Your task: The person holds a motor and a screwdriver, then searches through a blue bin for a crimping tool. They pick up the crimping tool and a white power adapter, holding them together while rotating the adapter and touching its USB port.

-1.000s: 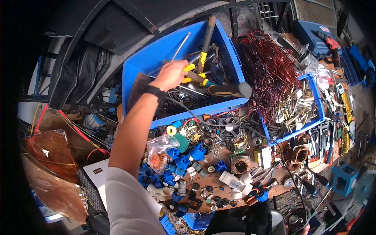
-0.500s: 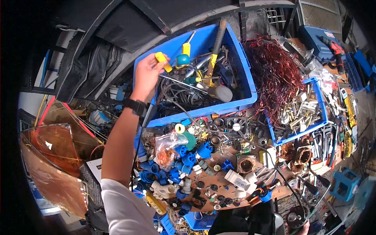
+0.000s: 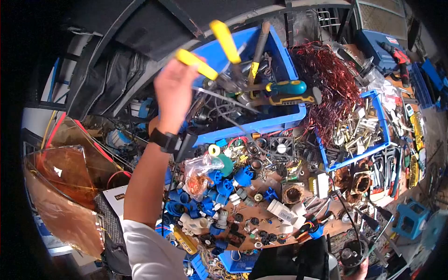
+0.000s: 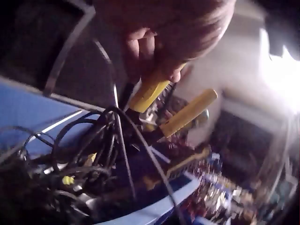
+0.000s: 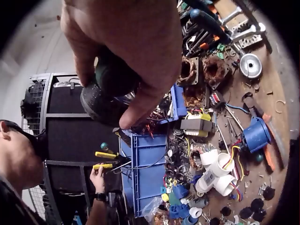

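Note:
In the head view my left hand (image 3: 175,93) pinches one yellow handle (image 3: 196,64) of a two-handled tool, raised over the left side of the large blue bin (image 3: 261,127). Its other yellow handle (image 3: 225,41) stands spread apart, and its dark metal end points down into the bin. A teal-handled tool (image 3: 287,87) and a hammer (image 3: 291,99) lie beyond it. The left wrist view shows fingers (image 4: 146,50) at the yellow handle (image 4: 149,96). Low at the right, my right hand (image 3: 360,271) holds a dark round part (image 3: 351,254); the right wrist view shows the fingers curled round it.
Dark red wire (image 3: 322,84) is heaped right of the bin, beside a small blue tray (image 3: 386,126) of metal pieces. Blue and white plastic fittings (image 3: 282,211) cover the bench in front. A loose cable crosses the bin's front edge. A drill (image 3: 400,60) lies far right.
The yellow-handled tool has risen out of the bin in my left hand, its handles spread. The teal-handled tool and hammer head have shifted right. My right hand stays low at the right.

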The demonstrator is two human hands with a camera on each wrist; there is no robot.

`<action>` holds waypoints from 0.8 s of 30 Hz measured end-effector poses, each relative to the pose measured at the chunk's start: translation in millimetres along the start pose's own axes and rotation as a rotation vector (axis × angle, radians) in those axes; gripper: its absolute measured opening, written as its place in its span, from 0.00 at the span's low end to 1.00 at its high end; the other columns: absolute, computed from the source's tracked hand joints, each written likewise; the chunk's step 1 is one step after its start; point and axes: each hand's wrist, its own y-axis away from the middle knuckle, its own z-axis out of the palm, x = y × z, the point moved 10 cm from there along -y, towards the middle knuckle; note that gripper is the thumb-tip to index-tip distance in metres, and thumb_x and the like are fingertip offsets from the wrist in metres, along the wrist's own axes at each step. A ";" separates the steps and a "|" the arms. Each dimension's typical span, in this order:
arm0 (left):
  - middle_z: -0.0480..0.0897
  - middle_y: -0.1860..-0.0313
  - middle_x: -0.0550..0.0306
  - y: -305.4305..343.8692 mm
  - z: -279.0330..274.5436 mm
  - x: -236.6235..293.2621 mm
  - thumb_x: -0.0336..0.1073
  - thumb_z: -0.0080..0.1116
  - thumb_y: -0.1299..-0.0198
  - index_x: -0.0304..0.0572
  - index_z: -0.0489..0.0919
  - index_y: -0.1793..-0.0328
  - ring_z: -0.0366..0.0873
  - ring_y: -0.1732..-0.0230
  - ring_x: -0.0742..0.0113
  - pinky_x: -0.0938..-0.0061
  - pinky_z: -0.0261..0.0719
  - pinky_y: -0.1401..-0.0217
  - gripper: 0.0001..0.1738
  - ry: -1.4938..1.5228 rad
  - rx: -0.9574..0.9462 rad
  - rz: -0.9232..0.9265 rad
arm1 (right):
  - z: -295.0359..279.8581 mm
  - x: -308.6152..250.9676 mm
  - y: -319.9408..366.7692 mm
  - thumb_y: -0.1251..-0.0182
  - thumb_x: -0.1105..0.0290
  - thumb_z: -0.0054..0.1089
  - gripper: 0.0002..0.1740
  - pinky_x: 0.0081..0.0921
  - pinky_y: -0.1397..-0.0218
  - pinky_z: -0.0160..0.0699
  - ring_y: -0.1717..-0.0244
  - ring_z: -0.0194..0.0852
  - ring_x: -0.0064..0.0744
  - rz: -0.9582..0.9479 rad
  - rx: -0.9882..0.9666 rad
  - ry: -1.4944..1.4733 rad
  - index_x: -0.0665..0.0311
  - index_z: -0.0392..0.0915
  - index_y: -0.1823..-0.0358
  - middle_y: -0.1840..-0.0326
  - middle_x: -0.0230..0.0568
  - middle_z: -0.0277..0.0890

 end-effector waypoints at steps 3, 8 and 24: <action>0.82 0.54 0.49 -19.6 -18.7 56.3 0.24 0.55 0.37 0.28 0.75 0.50 0.80 0.53 0.68 0.76 0.80 0.49 0.11 0.031 0.160 0.106 | -0.7 -6.1 3.3 0.29 0.63 0.46 0.24 0.38 0.34 0.66 0.39 0.69 0.45 -0.064 -0.013 0.195 0.65 0.65 0.34 0.37 0.47 0.69; 0.82 0.54 0.48 -13.1 -2.8 108.6 0.24 0.55 0.37 0.26 0.74 0.50 0.80 0.51 0.67 0.76 0.78 0.47 0.11 -0.088 0.078 0.232 | -1.0 -9.5 6.5 0.29 0.63 0.46 0.25 0.38 0.34 0.66 0.38 0.68 0.44 -0.159 -0.052 0.518 0.64 0.65 0.34 0.37 0.46 0.69; 0.78 0.45 0.47 95.4 -11.9 50.6 0.33 0.50 0.32 0.30 0.71 0.39 0.78 0.43 0.58 0.72 0.77 0.41 0.19 -0.207 0.038 -0.069 | 5.2 31.4 -56.1 0.42 0.59 0.67 0.35 0.38 0.46 0.80 0.49 0.78 0.36 0.022 0.189 -0.027 0.63 0.64 0.37 0.46 0.41 0.75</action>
